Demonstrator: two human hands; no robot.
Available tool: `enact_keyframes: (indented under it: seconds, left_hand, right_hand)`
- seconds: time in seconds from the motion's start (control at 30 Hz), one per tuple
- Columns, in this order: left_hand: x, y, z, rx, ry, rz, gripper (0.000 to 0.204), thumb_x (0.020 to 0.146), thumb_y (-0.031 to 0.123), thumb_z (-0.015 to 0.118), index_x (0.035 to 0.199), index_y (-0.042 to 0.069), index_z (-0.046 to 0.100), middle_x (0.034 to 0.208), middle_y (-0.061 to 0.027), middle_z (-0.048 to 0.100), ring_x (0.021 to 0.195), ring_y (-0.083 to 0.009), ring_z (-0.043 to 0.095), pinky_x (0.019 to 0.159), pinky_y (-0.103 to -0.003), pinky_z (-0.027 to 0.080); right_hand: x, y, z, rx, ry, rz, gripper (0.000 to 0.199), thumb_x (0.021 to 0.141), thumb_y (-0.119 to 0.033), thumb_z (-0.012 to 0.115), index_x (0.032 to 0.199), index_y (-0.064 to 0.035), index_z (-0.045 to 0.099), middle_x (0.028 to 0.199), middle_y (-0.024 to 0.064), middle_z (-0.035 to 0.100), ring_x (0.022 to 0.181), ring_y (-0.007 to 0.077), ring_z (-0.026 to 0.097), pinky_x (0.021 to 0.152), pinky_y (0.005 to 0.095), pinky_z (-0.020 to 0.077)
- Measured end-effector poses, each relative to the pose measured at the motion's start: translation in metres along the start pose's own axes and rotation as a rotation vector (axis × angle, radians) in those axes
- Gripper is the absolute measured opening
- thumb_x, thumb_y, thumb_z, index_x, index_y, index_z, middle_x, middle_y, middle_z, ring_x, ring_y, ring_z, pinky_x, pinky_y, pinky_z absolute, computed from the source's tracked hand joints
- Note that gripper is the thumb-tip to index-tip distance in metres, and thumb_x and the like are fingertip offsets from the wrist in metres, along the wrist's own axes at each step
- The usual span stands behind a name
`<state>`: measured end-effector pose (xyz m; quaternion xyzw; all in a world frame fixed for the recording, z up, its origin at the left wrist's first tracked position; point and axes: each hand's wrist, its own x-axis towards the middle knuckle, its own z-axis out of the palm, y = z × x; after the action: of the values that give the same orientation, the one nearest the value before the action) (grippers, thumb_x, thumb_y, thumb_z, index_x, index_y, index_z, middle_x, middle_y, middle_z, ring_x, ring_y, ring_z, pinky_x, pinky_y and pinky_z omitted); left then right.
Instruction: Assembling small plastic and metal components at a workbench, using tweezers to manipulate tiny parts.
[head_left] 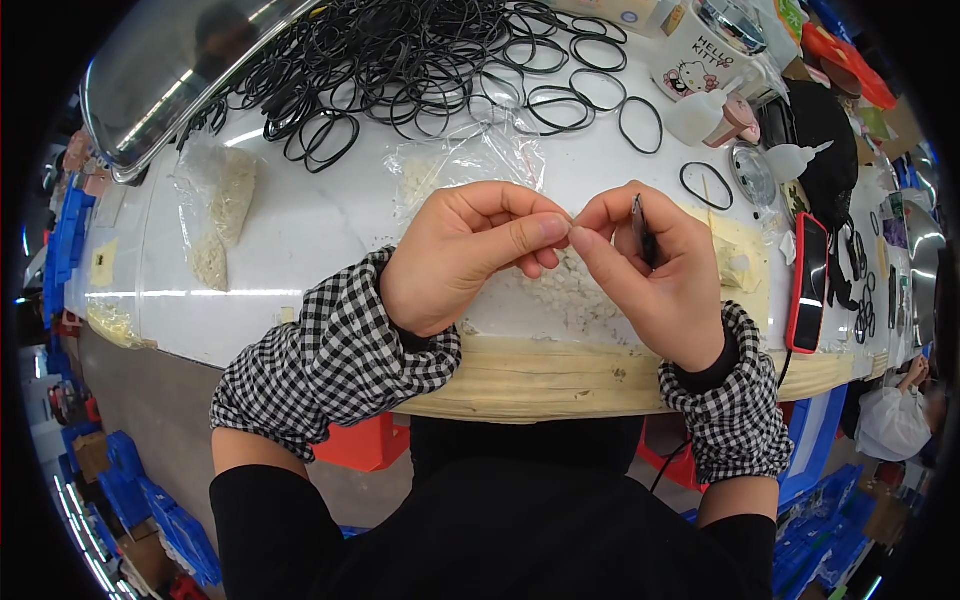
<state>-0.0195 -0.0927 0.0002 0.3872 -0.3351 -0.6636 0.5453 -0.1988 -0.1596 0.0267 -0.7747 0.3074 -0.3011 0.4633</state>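
My left hand (450,250) and my right hand (655,270) meet at the fingertips above the table's front edge. Each pinches thumb against forefinger, on something too small to make out. Tucked between the curled fingers and palm of the right hand is a small dark tool (643,232) with a thin, shiny edge; its kind is unclear. Below the hands lies a loose heap of small whitish pieces (572,292). Just beyond the left hand is a clear plastic bag (470,150), with more pale pieces in it.
Black rubber loops (390,60) lie heaped at the back. To the left stands a bag of pale pieces (230,200), near a large shiny metal surface (180,80). A red-cased phone (809,285), white cup (695,60) and silicone cup-shaped piece (697,115) are on the right.
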Motion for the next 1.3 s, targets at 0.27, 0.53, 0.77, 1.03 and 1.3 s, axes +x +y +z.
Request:
enact_keyframes:
  seconds: [0.27,0.53,0.77,1.03,1.3]
  left_hand:
    - [0.001,-0.006,0.000,-0.104,-0.049,-0.041,0.014,0.092,0.015,0.055,0.099,0.003,0.057,0.084,-0.0007,0.058,0.075,-0.0073,0.052,0.070,-0.021,0.044]
    - [0.003,-0.012,-0.002,-0.244,-0.118,-0.052,0.018,0.093,0.019,0.055,0.098,0.002,0.059,0.085,-0.0004,0.057,0.075,-0.0069,0.052,0.068,-0.020,0.043]
    - [0.005,-0.010,-0.004,-0.199,-0.173,-0.022,0.020,0.096,0.023,0.049,0.100,0.004,0.054,0.084,0.0012,0.054,0.071,-0.0059,0.045,0.066,-0.019,0.038]
    - [0.005,-0.012,-0.008,-0.281,-0.281,-0.023,0.017,0.095,0.021,0.051,0.101,0.005,0.055,0.084,0.0032,0.052,0.074,-0.0053,0.048,0.069,-0.019,0.041]
    - [0.006,-0.013,-0.007,-0.286,-0.273,-0.021,0.016,0.095,0.020,0.051,0.099,0.006,0.055,0.084,0.0040,0.051,0.074,-0.0048,0.047,0.069,-0.018,0.040]
  right_hand:
    - [-0.002,0.005,0.005,0.064,0.032,0.021,0.012,0.076,-0.007,0.066,0.084,-0.0001,0.061,0.071,-0.0019,0.056,0.049,0.0009,0.032,0.044,0.0177,0.0263]
    - [-0.001,0.002,0.006,0.011,0.043,-0.052,0.011,0.077,-0.008,0.066,0.084,-0.0015,0.060,0.071,-0.0016,0.056,0.050,0.0009,0.034,0.044,0.0175,0.0269]
    - [0.002,-0.002,0.000,-0.285,0.003,-0.214,0.030,0.079,-0.028,0.071,0.075,-0.0042,0.054,0.065,0.0039,0.055,0.048,0.0119,0.045,0.043,0.0248,0.0343]
    - [0.001,0.002,0.003,-0.391,-0.037,-0.191,0.037,0.083,-0.034,0.066,0.067,-0.0046,0.050,0.057,0.0065,0.053,0.047,0.0210,0.050,0.044,0.0298,0.0376]
    - [0.000,0.001,0.005,-0.339,-0.047,-0.168,0.035,0.084,-0.031,0.065,0.068,-0.0033,0.050,0.056,0.0088,0.050,0.046,0.0223,0.047,0.044,0.0307,0.0366]
